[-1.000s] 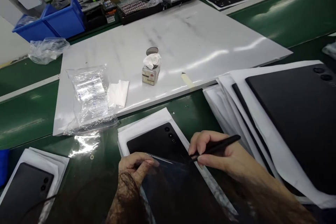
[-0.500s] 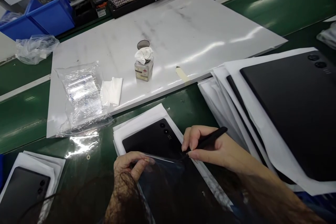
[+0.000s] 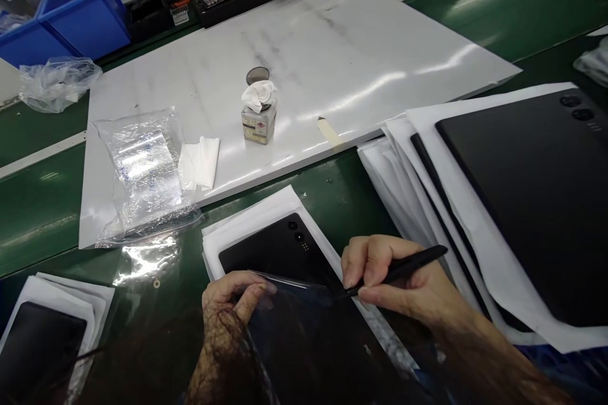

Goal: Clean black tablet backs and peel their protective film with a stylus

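A black tablet back panel [image 3: 266,247] with two camera rings lies on white sheets [image 3: 280,199] in front of me. My left hand [image 3: 235,297] pinches the upper left edge of a clear plastic film [image 3: 304,316], which is lifted and curled over the panel. At the panel's right edge, my right hand [image 3: 389,272] is closed around a slim black tool [image 3: 418,264], held like a pen; it looks like tweezers. Its dark tip points left at the film's edge, and I cannot tell whether it touches.
Stacked black panels [image 3: 517,202] with white sheets stand close on the right, another panel [image 3: 42,342] at lower left. Beyond, a grey board [image 3: 332,63] bears a small bottle [image 3: 258,123], folded white wipes [image 3: 199,164] and a plastic bag [image 3: 147,171]. Blue bins [image 3: 85,25] sit at far left.
My right hand has moved right and slightly down with the tool, away from the middle of the panel. My left hand still pinches the film. The view has shifted slightly.
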The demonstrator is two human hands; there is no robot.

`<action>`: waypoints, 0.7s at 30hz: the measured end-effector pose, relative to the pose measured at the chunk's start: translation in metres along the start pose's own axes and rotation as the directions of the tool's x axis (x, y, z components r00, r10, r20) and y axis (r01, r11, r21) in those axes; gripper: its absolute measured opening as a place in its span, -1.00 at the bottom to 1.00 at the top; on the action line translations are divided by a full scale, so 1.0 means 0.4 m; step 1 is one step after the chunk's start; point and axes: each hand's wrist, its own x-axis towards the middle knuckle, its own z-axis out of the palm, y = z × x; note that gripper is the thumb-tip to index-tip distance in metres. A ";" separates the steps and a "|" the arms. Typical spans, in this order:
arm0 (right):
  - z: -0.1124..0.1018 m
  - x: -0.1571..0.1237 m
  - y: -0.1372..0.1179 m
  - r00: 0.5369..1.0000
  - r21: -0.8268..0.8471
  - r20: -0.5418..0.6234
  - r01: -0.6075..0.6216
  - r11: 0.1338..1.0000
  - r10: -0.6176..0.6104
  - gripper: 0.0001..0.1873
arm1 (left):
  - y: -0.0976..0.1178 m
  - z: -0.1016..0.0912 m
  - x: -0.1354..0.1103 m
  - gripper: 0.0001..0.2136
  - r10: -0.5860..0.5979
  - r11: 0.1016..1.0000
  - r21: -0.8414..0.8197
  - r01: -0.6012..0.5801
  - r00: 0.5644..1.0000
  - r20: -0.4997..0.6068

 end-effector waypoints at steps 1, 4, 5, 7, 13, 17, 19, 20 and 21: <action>0.008 0.008 0.015 0.997 0.040 -0.075 0.030 0.999 -0.027 -0.78 | -0.001 0.001 -0.001 -0.93 0.002 1.000 -0.031 -0.002 1.000 0.013; 0.039 0.051 0.076 0.921 0.146 -0.389 0.101 0.984 -0.037 -0.73 | -0.004 0.012 -0.005 -0.92 0.023 0.996 -0.089 -0.023 1.000 0.000; 0.049 0.067 0.096 0.889 0.175 -0.457 0.109 0.979 -0.018 -0.69 | -0.004 0.016 -0.007 -0.92 0.026 0.995 -0.091 -0.027 1.000 -0.014; 0.061 0.093 0.130 0.861 0.232 -0.507 0.094 0.968 0.038 -0.62 | -0.004 0.024 -0.010 -0.90 0.020 0.997 -0.077 -0.022 0.999 -0.033; 0.057 0.095 0.162 0.861 0.287 -0.495 0.041 0.957 0.112 -0.57 | -0.001 0.027 -0.013 -0.89 0.047 0.999 0.002 -0.047 0.997 -0.064; 0.063 0.090 0.160 0.850 0.300 -0.513 0.046 0.953 0.121 -0.57 | 0.010 0.028 -0.012 -0.86 0.111 0.993 0.049 -0.108 0.992 -0.055; 0.067 0.093 0.159 0.847 0.305 -0.516 0.045 0.951 0.125 -0.59 | 0.017 0.028 -0.012 -0.85 0.116 0.991 0.067 -0.112 0.992 -0.053; 0.069 0.094 0.159 0.846 0.308 -0.517 0.045 0.950 0.128 -0.59 | 0.018 0.028 -0.012 -0.85 0.118 0.991 0.074 -0.114 0.991 -0.059; 0.071 0.095 0.159 0.844 0.312 -0.520 0.047 0.949 0.130 -0.60 | 0.019 0.027 -0.013 -0.85 0.116 0.990 0.083 -0.110 0.991 -0.065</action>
